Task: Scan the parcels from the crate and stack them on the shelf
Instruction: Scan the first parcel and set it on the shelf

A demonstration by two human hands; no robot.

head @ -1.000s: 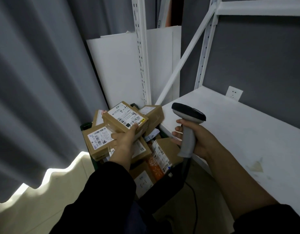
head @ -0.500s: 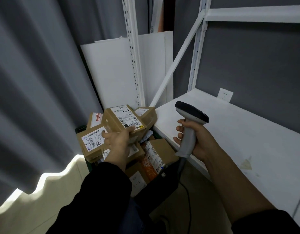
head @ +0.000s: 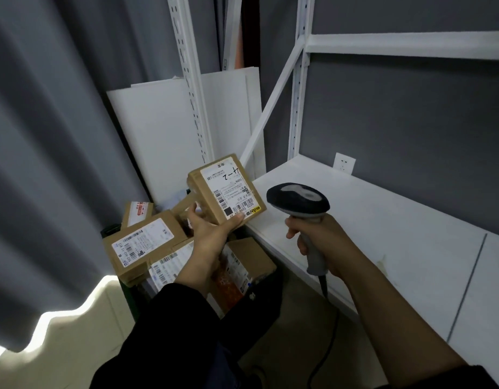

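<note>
My left hand (head: 207, 230) holds a small brown cardboard parcel (head: 225, 189) from below, lifted above the crate, its white barcode label facing up. My right hand (head: 322, 238) grips the handle of a grey and black barcode scanner (head: 297, 204), whose head sits just right of the parcel, a short gap apart. Several more labelled parcels (head: 143, 241) lie piled in the dark green crate (head: 129, 296) below my left forearm. The white shelf board (head: 396, 234) stretches to the right.
White shelf uprights (head: 190, 80) and a diagonal brace (head: 273, 105) stand behind the crate. White panels (head: 155, 141) lean against the wall. A grey curtain (head: 46, 136) hangs at left. A wall socket (head: 344, 162) sits behind the shelf. The scanner's cable (head: 324, 355) hangs toward the floor.
My left hand has lifted the parcel up off the pile and to the right, closer to the scanner. The scanner stays in my right hand, roughly in place.
</note>
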